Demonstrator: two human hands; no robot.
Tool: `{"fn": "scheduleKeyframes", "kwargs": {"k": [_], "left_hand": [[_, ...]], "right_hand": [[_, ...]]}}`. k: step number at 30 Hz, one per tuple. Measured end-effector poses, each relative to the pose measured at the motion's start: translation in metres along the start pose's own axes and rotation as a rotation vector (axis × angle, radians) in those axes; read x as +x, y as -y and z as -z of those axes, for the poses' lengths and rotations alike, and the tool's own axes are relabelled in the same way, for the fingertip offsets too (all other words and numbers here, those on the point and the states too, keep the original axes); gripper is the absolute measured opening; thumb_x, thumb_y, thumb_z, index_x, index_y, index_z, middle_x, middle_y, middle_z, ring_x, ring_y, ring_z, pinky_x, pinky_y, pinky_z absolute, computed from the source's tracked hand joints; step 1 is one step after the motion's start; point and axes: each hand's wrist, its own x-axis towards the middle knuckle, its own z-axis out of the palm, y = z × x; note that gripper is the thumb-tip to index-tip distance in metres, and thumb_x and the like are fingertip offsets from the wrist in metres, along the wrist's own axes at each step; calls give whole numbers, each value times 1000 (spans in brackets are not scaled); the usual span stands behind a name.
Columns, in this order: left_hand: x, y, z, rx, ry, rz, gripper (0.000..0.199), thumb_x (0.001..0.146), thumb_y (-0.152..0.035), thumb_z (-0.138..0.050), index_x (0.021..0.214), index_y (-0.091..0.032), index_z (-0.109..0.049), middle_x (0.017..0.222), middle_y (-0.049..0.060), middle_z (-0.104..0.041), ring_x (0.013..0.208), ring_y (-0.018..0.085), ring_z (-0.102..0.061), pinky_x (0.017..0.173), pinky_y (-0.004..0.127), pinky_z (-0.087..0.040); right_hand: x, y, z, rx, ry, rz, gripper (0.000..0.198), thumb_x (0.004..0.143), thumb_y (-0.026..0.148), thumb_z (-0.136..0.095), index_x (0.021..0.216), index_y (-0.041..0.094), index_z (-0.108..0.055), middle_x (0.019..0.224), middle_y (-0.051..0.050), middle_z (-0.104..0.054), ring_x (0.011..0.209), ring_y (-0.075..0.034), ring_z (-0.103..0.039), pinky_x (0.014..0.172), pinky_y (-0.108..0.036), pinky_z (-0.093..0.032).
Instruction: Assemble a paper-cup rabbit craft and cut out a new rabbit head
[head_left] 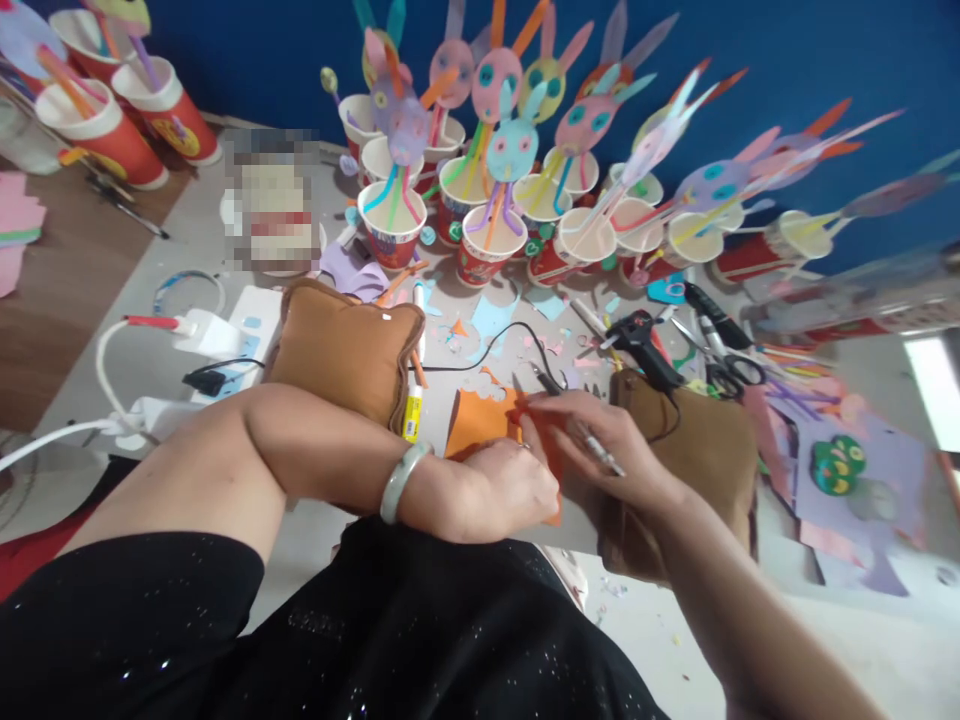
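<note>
A sheet of orange paper (480,418) lies on the grey table in front of me, its upper edge cut unevenly. My left hand (514,485), a pale bangle at its wrist, rests on the sheet with fingers curled and holds it down. Close beside it, my right hand (611,435) grips a slim white-and-grey pen-like tool (600,452), its back end sticking out past the fingers. The tool's tip is near the left fingertips over the paper, too small to make out. Part of the sheet is hidden beneath both hands.
Several paper cups (491,245) with paper rabbit heads line the back. Brown cushions flank the sheet, left (345,350) and right (690,450). A black glue gun (641,345), scissors (724,370), a yellow glue stick (412,412), a power strip (244,345) and paper scraps lie around.
</note>
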Motion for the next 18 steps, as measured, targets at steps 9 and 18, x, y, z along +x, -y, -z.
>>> {"fn": "scheduleKeyframes", "kwargs": {"k": [9,18], "left_hand": [[1,-6,-5,212,-32,77,40,92,0,-46,122,2,-72,116,34,-72,101,35,-77,68,35,-61],[-1,-13,-7,296,-150,55,44,95,-1,-35,118,4,-72,117,35,-71,79,25,-77,60,29,-58]], "right_hand": [[-6,0,-29,-134,-59,129,25,99,19,-57,123,21,-65,104,-11,-75,95,-23,-72,80,-40,-61],[-9,-7,-38,-194,-148,130,21,102,18,-53,118,20,-67,100,-10,-73,92,-21,-71,79,-36,-60]]}}
